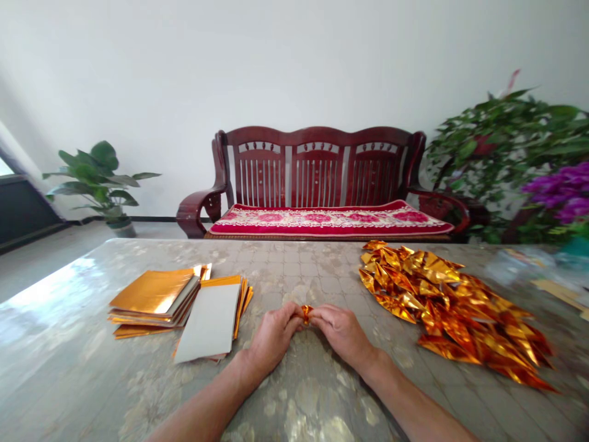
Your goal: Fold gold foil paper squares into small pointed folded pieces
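Observation:
A small piece of shiny gold foil paper (306, 314) shows between my hands, mostly covered by the fingers. My left hand (275, 331) pinches its left end, and my right hand (343, 331) pinches the other end. Both hands are closed, held close together over the middle of the table. Left of them lie a stack of gold foil sheets (151, 291) and a second stack with its grey-white back (211, 322) facing up. A long heap of folded gold foil pieces (442, 307) spreads out to the right.
The table (294, 264) has a patterned, glossy cover. Clear plastic wrapping (515, 267) lies at its far right. Beyond the table stands a dark red wooden bench (317, 172) with a red floral cushion (322, 220). Potted plants (99, 178) flank it.

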The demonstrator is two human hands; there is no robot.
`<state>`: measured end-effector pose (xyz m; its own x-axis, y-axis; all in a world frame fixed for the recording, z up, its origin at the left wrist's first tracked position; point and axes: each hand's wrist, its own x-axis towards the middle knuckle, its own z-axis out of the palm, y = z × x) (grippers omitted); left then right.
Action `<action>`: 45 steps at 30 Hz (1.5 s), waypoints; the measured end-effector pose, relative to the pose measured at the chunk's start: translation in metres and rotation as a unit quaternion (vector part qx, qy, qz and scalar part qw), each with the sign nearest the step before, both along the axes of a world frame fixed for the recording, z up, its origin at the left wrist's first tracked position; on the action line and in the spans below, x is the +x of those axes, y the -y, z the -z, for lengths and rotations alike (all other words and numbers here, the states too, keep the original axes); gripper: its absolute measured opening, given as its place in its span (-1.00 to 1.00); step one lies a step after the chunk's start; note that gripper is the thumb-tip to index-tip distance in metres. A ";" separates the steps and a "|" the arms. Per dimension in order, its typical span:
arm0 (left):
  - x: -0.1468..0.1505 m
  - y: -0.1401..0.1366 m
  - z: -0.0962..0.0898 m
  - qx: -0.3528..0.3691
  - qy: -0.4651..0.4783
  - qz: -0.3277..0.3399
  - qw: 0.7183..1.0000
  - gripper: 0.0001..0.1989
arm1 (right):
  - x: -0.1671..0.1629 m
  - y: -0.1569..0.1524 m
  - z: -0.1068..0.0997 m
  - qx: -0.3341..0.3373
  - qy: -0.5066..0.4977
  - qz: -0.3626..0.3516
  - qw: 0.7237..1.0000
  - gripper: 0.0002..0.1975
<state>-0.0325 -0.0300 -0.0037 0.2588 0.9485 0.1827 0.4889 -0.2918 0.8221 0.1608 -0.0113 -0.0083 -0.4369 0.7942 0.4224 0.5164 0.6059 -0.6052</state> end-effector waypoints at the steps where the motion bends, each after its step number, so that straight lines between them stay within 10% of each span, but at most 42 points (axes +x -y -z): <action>1: 0.000 0.001 -0.001 -0.002 -0.001 0.008 1.000 -0.84 | 0.000 0.001 0.000 0.000 0.006 0.001 1.000 -0.79; 12: 0.000 0.003 -0.008 0.020 -0.058 -0.032 0.998 -0.83 | -0.003 0.003 -0.001 -0.079 0.001 0.067 0.995 -0.62; 21: -0.001 -0.001 -0.015 0.018 -0.285 -0.078 0.955 -0.75 | -0.002 0.000 0.001 -0.001 0.092 0.111 0.989 -0.67; 34: -0.003 -0.001 0.002 0.073 -0.165 -0.022 0.983 -0.75 | -0.001 0.000 -0.002 0.014 0.098 0.054 0.994 -0.82; 45: 0.002 0.005 -0.004 0.067 -0.339 -0.002 0.938 -0.76 | -0.009 0.009 -0.003 0.037 0.106 0.063 0.992 -0.77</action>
